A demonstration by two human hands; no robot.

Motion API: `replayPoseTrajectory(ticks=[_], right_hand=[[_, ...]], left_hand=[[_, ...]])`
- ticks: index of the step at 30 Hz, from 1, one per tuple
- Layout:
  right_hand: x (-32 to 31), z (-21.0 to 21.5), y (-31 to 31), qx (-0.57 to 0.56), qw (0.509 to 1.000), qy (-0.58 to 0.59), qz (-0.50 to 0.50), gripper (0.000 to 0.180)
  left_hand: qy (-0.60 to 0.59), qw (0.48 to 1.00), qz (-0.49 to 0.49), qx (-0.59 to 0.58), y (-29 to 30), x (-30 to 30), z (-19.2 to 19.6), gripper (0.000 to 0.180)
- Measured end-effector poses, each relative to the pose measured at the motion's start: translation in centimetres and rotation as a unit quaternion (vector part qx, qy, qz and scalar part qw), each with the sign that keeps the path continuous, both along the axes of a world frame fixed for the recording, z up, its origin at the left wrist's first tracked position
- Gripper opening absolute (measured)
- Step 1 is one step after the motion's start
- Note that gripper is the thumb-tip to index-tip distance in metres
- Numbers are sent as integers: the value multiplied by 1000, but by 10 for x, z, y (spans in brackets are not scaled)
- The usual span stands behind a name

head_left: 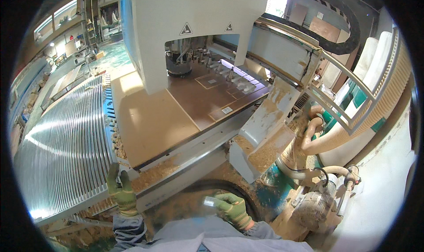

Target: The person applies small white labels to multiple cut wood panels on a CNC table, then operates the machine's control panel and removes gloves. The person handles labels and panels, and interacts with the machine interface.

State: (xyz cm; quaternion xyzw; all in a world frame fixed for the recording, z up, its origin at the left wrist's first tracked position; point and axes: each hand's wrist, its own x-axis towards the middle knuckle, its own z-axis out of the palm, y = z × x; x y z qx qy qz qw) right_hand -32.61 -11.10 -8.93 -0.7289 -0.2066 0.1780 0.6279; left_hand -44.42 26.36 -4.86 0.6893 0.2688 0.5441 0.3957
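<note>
- Evidently, the gloved right hand (235,211), at lower centre, has its fingers clamped on a small shiny piece (210,201).
- The gloved left hand (122,195), lower left, is beside the ribbed metal table (70,139); whether its fingers grip anything, I cannot tell.
- Tan board (150,124): mid-frame.

Ahead of your hands (234,209): CNC machine bed (223,123), panel (207,95) on it. Left of your bed: roller conveyor (68,141). Right: chute (243,163), dust hose (349,142), motor (314,208).
</note>
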Motion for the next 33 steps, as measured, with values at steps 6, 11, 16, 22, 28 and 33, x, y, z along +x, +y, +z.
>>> replayPoseTrajectory(ticks=[6, 11, 16, 22, 28, 33], right_hand=[[-7, 2, 46, -56, 989, -134, 14, 25], [-16, 13, 78, -32, 994, 104, -10, 25], [-19, 20, 106, -35, 999, 3, 8, 25], [-19, 17, 126, -69, 985, -157, 27, 24], [-15, 17, 134, -125, 929, -345, 56, 23], [-13, 20, 140, -133, 900, -414, 33, 26]], left_hand=[[-19, 999, -39, -7, 43, -12, -11, 39], [-10, 999, -44, 6, 72, -23, -5, 37], [16, 995, 8, 95, 104, -29, -11, 37], [17, 996, 25, 83, 131, -36, -24, 38], [-10, 999, 7, 50, 144, -33, -30, 38], [8, 997, 17, 70, 153, -26, -36, 37]])
